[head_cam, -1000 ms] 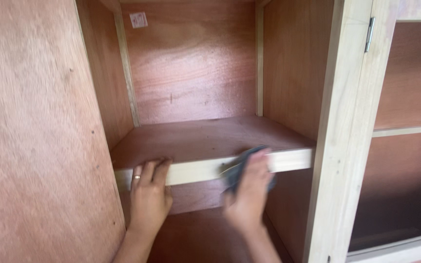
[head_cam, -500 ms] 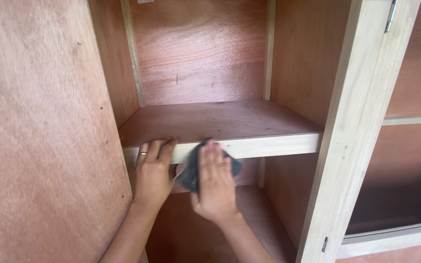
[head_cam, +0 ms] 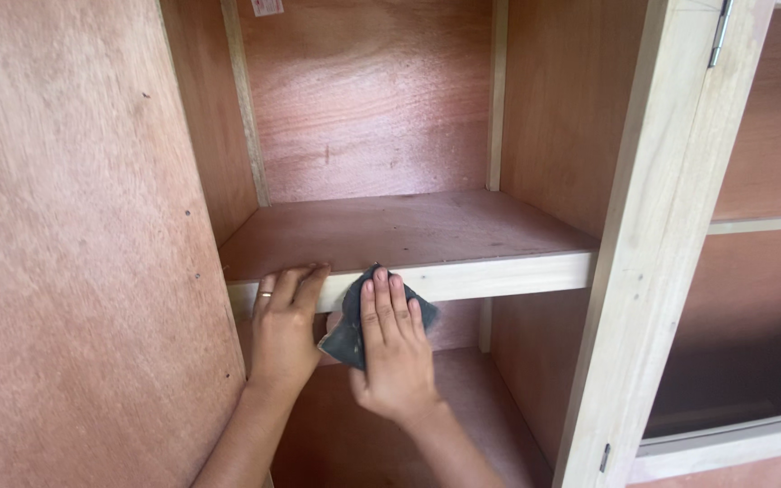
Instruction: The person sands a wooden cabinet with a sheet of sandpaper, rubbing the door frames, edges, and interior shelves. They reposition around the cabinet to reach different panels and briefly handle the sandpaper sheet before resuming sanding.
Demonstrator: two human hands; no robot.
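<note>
Hands work side by side at the front edge of the shelf [head_cam: 409, 237]. Left hand [head_cam: 284, 330] lies flat with fingers extended, gripping nothing, its fingertips hooked over the pale edge strip [head_cam: 490, 276]; a ring shows on one finger. Right hand [head_cam: 397, 348] is spread open, palm pressing a dark pad [head_cam: 343, 334] against the same strip, just beside the left hand and touching it or nearly so.

Pad: dark grey-blue, thin, bent around the strip's corner, so judged soft, light and flexible; whether it is cloth or abrasive sheet cannot be told. It is held by flat pressure, not a pinch, and would likely slip if pressure eases. Best hold appears to be a full palm over its middle with fingers along its upper part.

Shelf: stiff plywood, fixed in place between the side walls.

Containers: the cabinet [head_cam: 74, 271] is of reddish plywood with a pale frame post [head_cam: 653, 235]. Upper compartment holds nothing visible. Lower compartment, below the shelf, is partly hidden by the forearms; nothing seen inside. Right-hand bay [head_cam: 761, 298] shows bare panels and a dim floor.
</note>
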